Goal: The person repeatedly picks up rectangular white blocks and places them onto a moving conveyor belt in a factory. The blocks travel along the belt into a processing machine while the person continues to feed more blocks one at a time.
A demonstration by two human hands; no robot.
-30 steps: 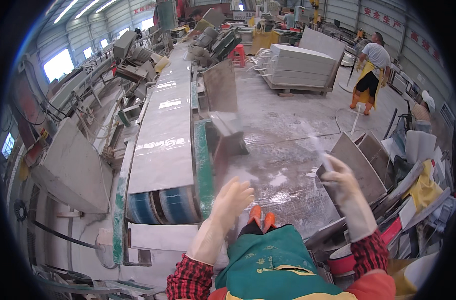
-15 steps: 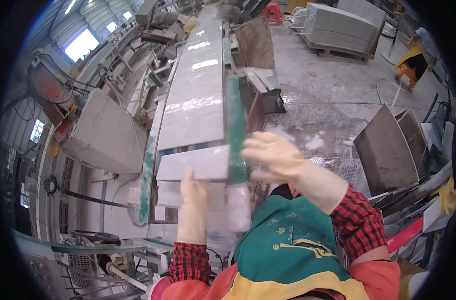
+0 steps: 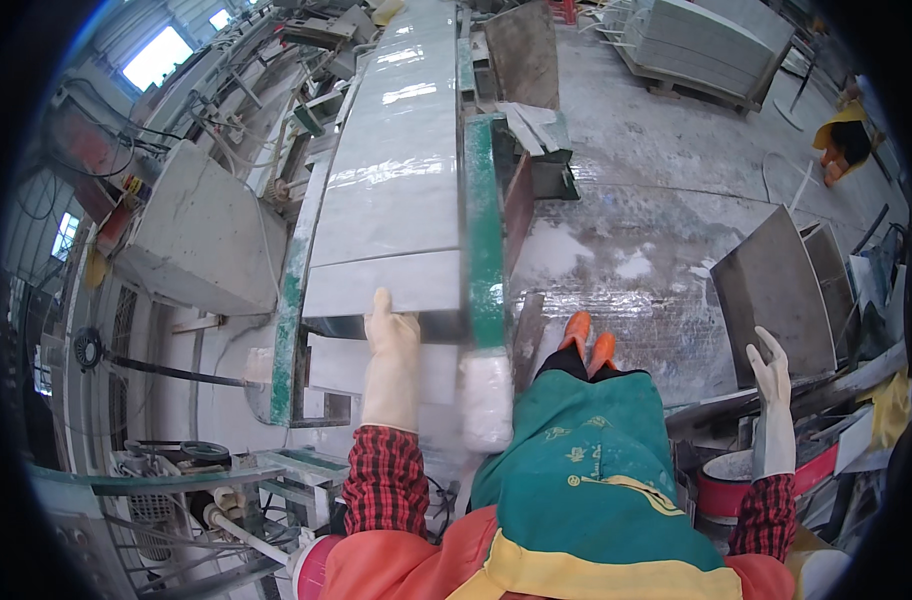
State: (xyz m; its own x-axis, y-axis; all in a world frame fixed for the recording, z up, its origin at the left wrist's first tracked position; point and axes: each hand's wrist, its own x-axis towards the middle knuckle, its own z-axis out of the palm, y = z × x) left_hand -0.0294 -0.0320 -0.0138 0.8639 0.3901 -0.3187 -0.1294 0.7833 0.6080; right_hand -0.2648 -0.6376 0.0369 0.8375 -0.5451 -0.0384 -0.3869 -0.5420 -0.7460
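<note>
Gloved left hand (image 3: 392, 335), fingers together, flat against grey stone slab (image 3: 386, 283) end; right hand (image 3: 773, 375) spread, well right of it.

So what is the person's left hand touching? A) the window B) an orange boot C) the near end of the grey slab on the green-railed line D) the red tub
C: the gloved left hand lies flat on the near edge of the pale grey slab, while the right hand is off by the leaning slabs.
</note>
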